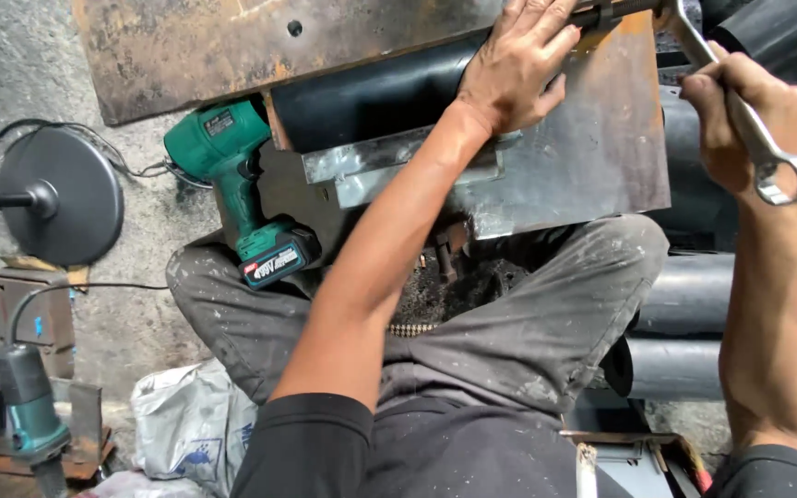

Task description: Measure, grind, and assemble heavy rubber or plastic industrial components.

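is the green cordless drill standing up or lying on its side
Lying on its side: the green drill rests flat on the floor by the person's knee, battery end toward the camera, and neither of the hands touches it.

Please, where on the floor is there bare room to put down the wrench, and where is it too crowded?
A bare patch of concrete floor lies between the round black stand base, the green cordless drill and the left knee. It is crowded lower left around the angle grinder and white sack, and on the right by the black pipes.
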